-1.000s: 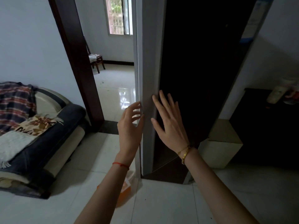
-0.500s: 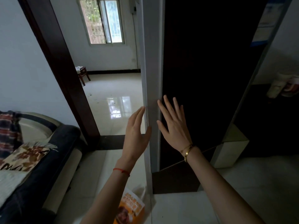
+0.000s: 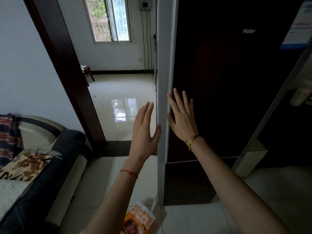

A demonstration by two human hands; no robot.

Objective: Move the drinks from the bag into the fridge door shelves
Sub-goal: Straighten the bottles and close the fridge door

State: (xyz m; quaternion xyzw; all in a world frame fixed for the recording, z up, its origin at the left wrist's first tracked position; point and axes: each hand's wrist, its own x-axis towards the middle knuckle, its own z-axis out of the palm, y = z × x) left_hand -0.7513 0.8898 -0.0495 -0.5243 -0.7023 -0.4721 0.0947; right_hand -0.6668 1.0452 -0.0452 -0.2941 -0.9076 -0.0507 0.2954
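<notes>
I saw daylight from the window (image 3: 111,19) glaring on the floor (image 3: 123,105); the fridge (image 3: 228,81) stayed dim, edges bowed, focus fairly sharp.

Pale glossy floor tiles (image 3: 194,215) run through a dark wooden door frame (image 3: 67,78) into a farther room, where a barred window (image 3: 109,19) lets in daylight that reflects off the floor. Cables (image 3: 146,39) hang down that room's white wall, and a small wooden stool (image 3: 87,73) stands by the doorway. At left, a dark sofa (image 3: 55,159) carries a plaid blanket (image 3: 8,135) and a floral cushion (image 3: 25,164).
</notes>
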